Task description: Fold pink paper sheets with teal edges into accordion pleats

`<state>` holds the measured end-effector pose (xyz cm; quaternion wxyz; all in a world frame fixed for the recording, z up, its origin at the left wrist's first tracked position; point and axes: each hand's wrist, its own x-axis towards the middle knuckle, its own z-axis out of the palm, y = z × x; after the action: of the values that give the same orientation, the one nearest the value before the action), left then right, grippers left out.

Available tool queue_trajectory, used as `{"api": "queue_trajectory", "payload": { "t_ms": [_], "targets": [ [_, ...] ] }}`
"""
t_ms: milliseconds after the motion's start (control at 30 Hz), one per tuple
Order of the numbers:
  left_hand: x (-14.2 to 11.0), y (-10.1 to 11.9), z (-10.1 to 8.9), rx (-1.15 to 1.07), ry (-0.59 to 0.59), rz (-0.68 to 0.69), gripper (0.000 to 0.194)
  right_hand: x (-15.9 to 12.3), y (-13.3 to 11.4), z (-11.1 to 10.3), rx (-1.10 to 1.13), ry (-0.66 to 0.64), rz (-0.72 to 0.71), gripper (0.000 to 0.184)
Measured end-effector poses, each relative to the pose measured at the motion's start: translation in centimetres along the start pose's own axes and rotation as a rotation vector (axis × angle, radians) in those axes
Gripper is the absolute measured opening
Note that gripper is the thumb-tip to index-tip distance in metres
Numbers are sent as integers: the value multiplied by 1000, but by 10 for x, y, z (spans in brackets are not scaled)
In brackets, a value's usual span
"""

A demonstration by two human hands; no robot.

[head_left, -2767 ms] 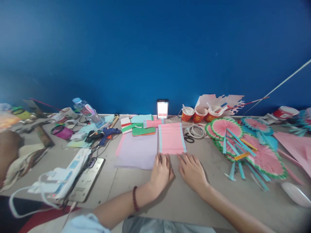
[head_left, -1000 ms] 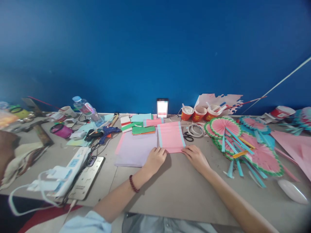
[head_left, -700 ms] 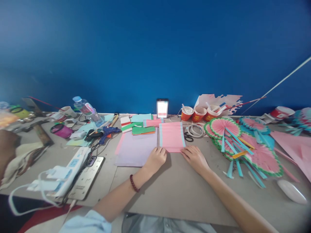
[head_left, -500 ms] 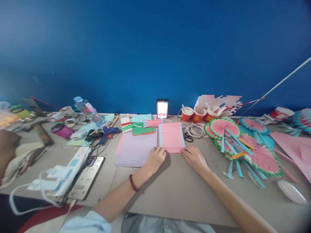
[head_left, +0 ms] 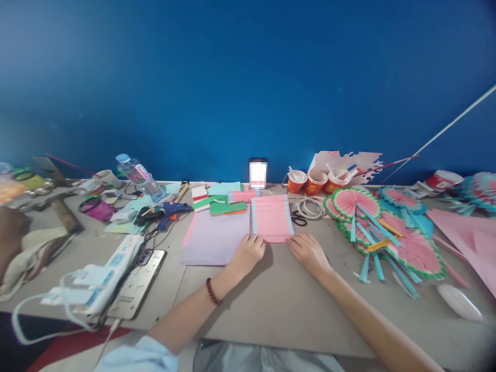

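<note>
A pink sheet of paper [head_left: 271, 219] with light blue strips down both sides lies flat before me. My left hand [head_left: 249, 254] grips its near left corner, fingers curled over the edge. At the near right corner, my right hand [head_left: 309, 253] pinches the same edge between thumb and fingers. The fingertips partly hide both corners. Left of the sheet, touching my left hand's side, is a lavender sheet [head_left: 217, 240]. A smaller pink and blue folded piece [head_left: 244, 196] sits just behind. Black-handled scissors [head_left: 299, 218] rest beside the sheet's right edge.
Paper fans [head_left: 411, 243] and paper cups [head_left: 315, 183] stand to the right. On the left are a power strip [head_left: 116, 268], a phone [head_left: 137, 284], a glue gun [head_left: 168, 214], a bottle [head_left: 141, 178] and a hammer [head_left: 64, 214]. Another person's arm [head_left: 11, 232] shows at far left.
A pink band along the sheet's near edge looks narrower now. Both hands stay at the same corners with hardly any movement. The view has shifted slightly.
</note>
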<state>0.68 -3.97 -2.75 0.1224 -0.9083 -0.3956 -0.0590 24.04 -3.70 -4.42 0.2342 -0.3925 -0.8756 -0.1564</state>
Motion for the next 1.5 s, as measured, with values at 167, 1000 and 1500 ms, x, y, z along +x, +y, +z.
{"api": "queue_trajectory", "payload": {
  "t_ms": [167, 1000, 1500],
  "targets": [
    [1, 1, 0, -20, 54, 0, 13, 0, -1, -2, 21, -12, -4, 19],
    [3, 6, 2, -23, 127, 60, 18, 2, -5, -5, 52, 44, -30, 18],
    [-1, 6, 0, 0, 217, 23, 20, 1, -18, -8, 386, 37, 131, 19]
  ]
}}
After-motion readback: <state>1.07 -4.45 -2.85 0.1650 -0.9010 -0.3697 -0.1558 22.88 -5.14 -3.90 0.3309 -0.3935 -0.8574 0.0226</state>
